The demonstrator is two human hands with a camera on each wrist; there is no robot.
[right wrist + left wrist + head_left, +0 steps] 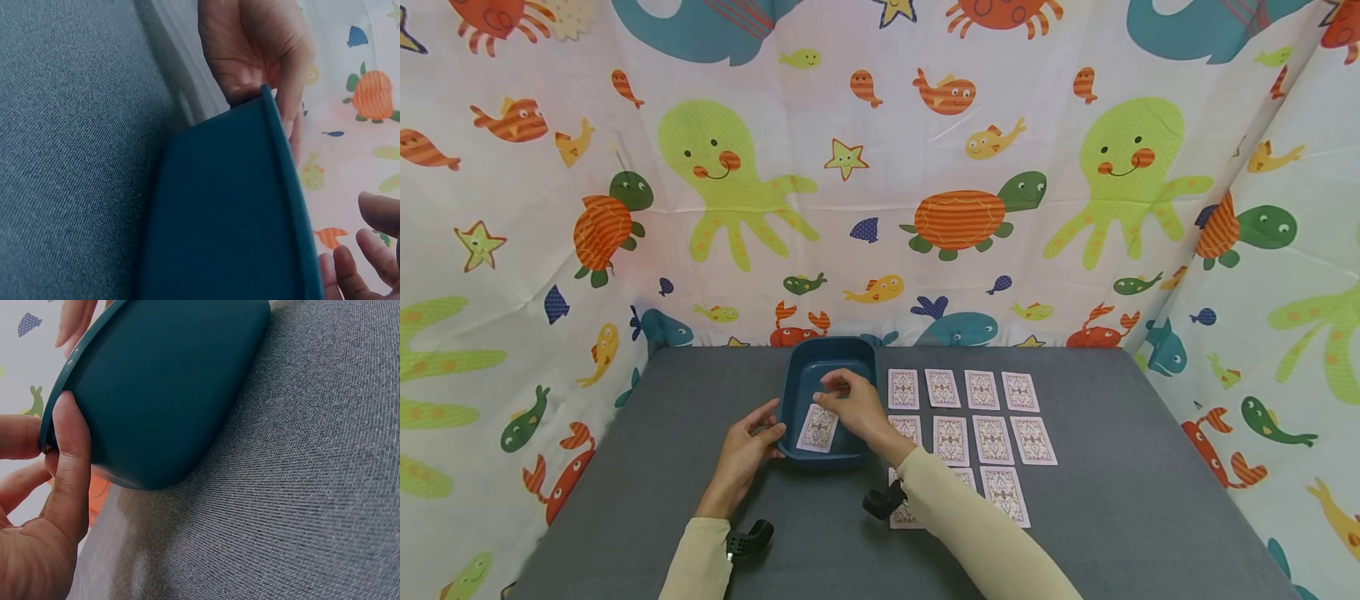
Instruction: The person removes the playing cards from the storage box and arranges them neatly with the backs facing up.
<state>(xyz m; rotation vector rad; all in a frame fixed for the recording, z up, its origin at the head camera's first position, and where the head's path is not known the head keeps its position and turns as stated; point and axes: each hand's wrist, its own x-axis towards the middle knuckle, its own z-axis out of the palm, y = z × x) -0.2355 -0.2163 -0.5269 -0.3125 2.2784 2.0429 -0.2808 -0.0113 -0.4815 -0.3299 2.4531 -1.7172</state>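
Note:
A dark blue plastic tray [790, 392] sits on the table, with a playing card [817, 428] lying back up in its near part. My left hand [745, 446] grips the tray's near left rim between thumb and fingers, as the left wrist view shows from close by [56, 506]. Over the tray hovers my right hand [859, 410], fingers loosely bent and apart, with nothing seen between them. In the right wrist view, its fingertips [350, 275] hang above the tray's rim. Right of the tray, several face-down playing cards [951, 442] lie in rows.
The nearest row of cards [1004, 495] is partly covered by my right forearm and sleeve [970, 533]. A grey cloth covers the table [1112, 517]. Behind and beside it hangs a white curtain [850, 283] printed with sea animals.

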